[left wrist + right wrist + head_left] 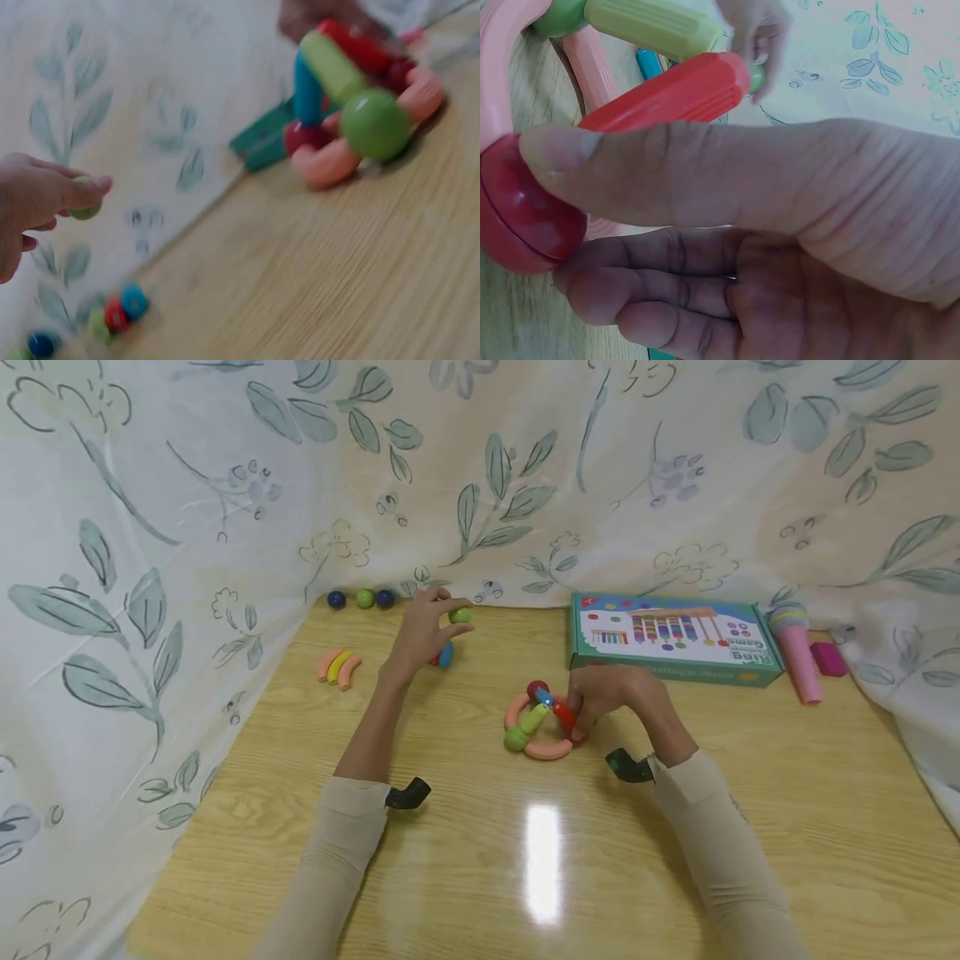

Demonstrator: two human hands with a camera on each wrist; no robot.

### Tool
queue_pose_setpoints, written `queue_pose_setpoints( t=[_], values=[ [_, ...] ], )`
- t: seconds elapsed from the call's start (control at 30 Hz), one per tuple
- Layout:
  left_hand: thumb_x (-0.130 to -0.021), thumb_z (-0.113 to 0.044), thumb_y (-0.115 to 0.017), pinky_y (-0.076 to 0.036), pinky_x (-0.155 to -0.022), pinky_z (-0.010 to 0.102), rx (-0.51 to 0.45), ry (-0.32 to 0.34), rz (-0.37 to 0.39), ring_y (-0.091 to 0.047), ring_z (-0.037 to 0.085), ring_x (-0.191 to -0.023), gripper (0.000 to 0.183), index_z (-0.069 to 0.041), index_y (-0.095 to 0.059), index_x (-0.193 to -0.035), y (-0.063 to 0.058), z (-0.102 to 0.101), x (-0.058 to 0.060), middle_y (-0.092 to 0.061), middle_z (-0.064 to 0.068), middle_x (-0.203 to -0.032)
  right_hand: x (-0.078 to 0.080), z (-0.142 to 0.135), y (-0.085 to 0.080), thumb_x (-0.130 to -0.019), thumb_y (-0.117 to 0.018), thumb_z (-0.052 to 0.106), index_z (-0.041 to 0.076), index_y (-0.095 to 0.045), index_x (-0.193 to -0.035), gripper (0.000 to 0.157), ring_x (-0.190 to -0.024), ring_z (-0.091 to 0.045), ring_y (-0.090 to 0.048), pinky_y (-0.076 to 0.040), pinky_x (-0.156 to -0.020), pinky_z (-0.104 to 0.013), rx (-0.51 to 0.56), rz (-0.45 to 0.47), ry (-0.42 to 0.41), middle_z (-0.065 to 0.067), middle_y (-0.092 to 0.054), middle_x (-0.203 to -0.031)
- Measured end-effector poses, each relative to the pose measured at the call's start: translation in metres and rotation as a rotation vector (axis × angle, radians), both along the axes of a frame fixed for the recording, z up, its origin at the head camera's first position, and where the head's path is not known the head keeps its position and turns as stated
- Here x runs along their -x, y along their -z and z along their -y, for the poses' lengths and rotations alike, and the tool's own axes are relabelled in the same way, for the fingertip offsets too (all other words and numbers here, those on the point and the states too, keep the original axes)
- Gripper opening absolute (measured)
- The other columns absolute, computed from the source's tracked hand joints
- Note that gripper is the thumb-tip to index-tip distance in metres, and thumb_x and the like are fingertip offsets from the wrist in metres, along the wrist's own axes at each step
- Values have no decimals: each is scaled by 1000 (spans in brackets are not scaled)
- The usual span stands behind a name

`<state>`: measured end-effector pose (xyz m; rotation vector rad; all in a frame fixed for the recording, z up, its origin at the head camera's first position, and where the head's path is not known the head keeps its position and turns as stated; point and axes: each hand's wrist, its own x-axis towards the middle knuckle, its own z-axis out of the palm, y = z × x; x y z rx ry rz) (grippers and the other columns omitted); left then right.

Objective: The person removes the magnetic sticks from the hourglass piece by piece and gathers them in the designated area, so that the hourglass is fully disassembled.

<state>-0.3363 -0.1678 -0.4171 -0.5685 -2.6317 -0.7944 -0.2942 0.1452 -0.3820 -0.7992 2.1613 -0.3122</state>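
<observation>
Between thumb and fingers my left hand (423,628) pinches a small green ball (461,616), raised above the table's back edge. At mid-table stands a toy frame: a ring of pink curved pieces (550,749) joined by balls, with a larger green ball (516,739) at the front left. A blue stick (542,695), a lime stick (534,719) and a red stick (564,716) lean inward and meet on top. My right hand (611,689) grips the frame's right side, thumb and fingers on a dark red ball (536,210).
Beyond the left forearm lie blue balls (337,600), a green one (365,598) and curved pink and yellow pieces (340,667). Short blue and red sticks (446,655) lie behind the left hand. A game box (675,670), a pink toy microphone (801,660) and a magenta block (828,659) occupy the back right.
</observation>
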Motion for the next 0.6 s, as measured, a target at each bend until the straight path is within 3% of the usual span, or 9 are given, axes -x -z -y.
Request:
queue_pose_setpoints(
  t=[0.1, 0.27, 0.43, 0.6],
  values=[
    [-92, -30, -81, -39, -95, 52, -25, -154, -2, -56, 36, -112, 39, -14, -75, -128, 17, 19, 16, -68, 15, -124, 0, 3, 2, -90, -82, 22, 13, -63, -63, 35, -60, -9, -23, -17, -57, -27, -9, -5, -4, 7, -30, -58],
    [-95, -19, -71, -29, -106, 55, -135, -386, 45, -52, 34, -126, 35, -18, -75, -129, 32, 40, 35, -70, 6, -138, -1, 1, 2, -90, -82, 23, 9, -66, -65, 33, -59, -9, -24, -19, -56, -26, -17, -9, -4, 7, -30, -58],
    [-94, -16, -70, -24, -107, 52, -197, -460, 24, -52, 35, -127, 34, -13, -74, -128, 43, 58, 47, -73, 8, -132, -1, 1, 3, -90, -83, 20, 9, -64, -63, 35, -58, -10, -22, -17, -55, -26, -22, -1, 2, 6, -28, -58],
    [-95, -19, -74, -26, -105, 55, -148, -495, -16, -55, 39, -125, 30, -8, -73, -123, 49, 64, 56, -75, 14, -128, -1, 0, 3, -89, -83, 22, 9, -64, -63, 35, -59, -10, -21, -16, -56, -26, -22, -16, -7, 7, -25, -59]
  ],
)
